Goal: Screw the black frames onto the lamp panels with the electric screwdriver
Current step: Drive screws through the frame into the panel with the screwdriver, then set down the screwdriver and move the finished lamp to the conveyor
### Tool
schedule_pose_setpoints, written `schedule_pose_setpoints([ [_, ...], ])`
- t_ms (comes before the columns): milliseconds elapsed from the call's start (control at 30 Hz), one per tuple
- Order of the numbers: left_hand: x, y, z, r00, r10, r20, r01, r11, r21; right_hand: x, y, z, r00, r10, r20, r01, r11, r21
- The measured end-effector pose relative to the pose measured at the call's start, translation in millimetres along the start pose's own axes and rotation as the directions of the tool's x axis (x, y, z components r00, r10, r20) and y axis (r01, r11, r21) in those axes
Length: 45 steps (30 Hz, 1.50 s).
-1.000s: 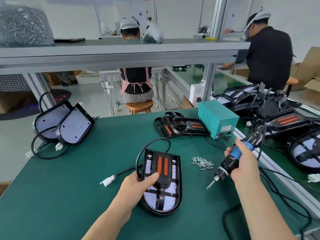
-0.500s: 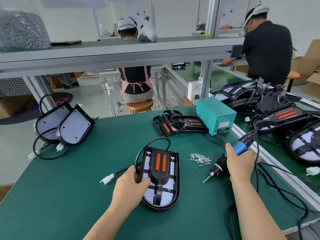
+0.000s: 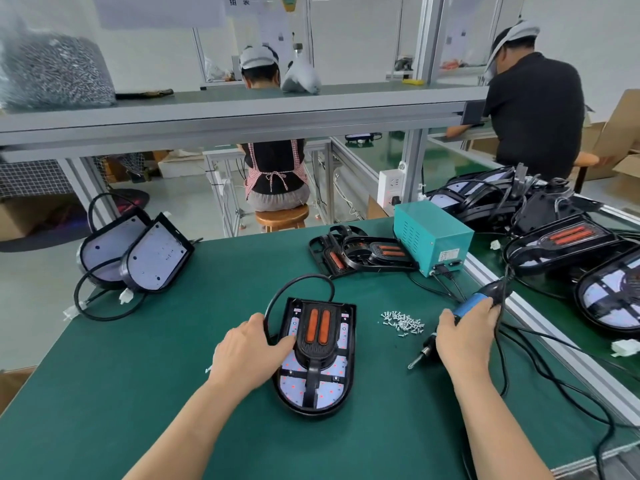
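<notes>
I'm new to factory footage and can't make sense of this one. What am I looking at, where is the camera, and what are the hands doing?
There is no machine here. This is a single view from a camera worn on a person's head, looking forward and down at their two bare hands. They work at a green table. In front of them lies a lamp panel with a black frame laid on it. The left hand rests on its left side. The right hand grips an electric screwdriver, its tip low near the table, beside a small pile of screws. Behind them stands a teal box with cables plugged in, next to spare frames. Two more panels lean at the far left. Other workers sit beyond the table.
</notes>
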State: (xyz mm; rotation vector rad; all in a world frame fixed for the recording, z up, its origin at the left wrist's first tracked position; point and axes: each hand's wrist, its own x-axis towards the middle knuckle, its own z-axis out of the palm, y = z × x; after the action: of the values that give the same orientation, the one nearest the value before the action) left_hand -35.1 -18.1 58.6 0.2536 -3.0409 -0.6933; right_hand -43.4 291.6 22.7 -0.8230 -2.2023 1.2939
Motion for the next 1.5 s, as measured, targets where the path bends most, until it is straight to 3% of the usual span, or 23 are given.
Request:
schedule_pose_setpoints([
  [100,3,2,0,1.0,-0.006,0.02,0.006,1.0,0.004,-10,-1,2,0.995,-0.097,0.018,0.098,0.991,-0.096],
  [300,9,0,5,0.995,-0.051,0.085,0.07,0.97,-0.232,-22,-3,3,0.971,-0.229,0.074,0.24,0.943,-0.232],
  [400,11,-2,5,0.988,-0.066,0.139,0.11,0.934,-0.34,-27,-9,1,0.948,-0.316,0.03,0.316,0.932,-0.179],
  [500,11,-4,5,0.988,-0.044,0.146,0.101,0.908,-0.407,-42,-22,3,0.901,-0.432,0.041,0.429,0.901,0.061],
  [533,11,-4,5,0.988,-0.035,0.15,0.098,0.894,-0.437,-49,-28,4,0.913,-0.396,0.096,0.375,0.909,0.182],
  [600,10,-1,5,0.984,-0.017,0.179,0.106,0.857,-0.505,-65,-42,7,0.914,-0.229,0.334,0.097,0.925,0.368],
  [633,9,0,4,0.979,-0.01,0.203,0.121,0.832,-0.541,-73,-48,10,0.861,-0.139,0.489,-0.078,0.915,0.397],
  [700,7,5,3,0.964,0.002,0.266,0.166,0.777,-0.607,-88,-54,16,0.685,-0.025,0.728,-0.349,0.866,0.358],
  [800,-1,16,-3,0.921,0.092,0.379,0.216,0.688,-0.693,-102,-55,20,0.516,0.015,0.857,-0.517,0.803,0.297],
  [900,-7,26,-8,0.87,0.24,0.43,0.228,0.578,-0.784,-102,-57,17,0.443,-0.032,0.896,-0.607,0.724,0.326],
  [1000,-8,33,-7,0.851,0.297,0.433,0.269,0.462,-0.845,-96,-56,15,0.52,-0.054,0.852,-0.615,0.668,0.418],
  [1067,-6,37,-2,0.853,0.292,0.433,0.324,0.356,-0.877,-92,-54,13,0.605,-0.054,0.794,-0.554,0.689,0.468],
  [1133,-4,41,5,0.862,0.272,0.427,0.336,0.323,-0.885,-87,-52,9,0.673,-0.062,0.737,-0.492,0.707,0.509],
  [1233,-4,46,20,0.932,0.131,0.337,0.258,0.412,-0.874,-77,-50,-1,0.746,-0.091,0.66,-0.427,0.695,0.578],
  [1300,-7,45,33,0.976,0.072,0.207,0.137,0.536,-0.833,-67,-48,-9,0.787,-0.105,0.608,-0.382,0.691,0.614],
  [1400,-10,36,53,0.996,0.092,0.02,-0.049,0.692,-0.721,-50,-44,-25,0.829,-0.118,0.546,-0.335,0.677,0.655],
  [1500,-10,29,58,0.994,0.109,-0.023,-0.095,0.715,-0.693,-30,-42,-45,0.867,-0.139,0.478,-0.275,0.666,0.693],
])
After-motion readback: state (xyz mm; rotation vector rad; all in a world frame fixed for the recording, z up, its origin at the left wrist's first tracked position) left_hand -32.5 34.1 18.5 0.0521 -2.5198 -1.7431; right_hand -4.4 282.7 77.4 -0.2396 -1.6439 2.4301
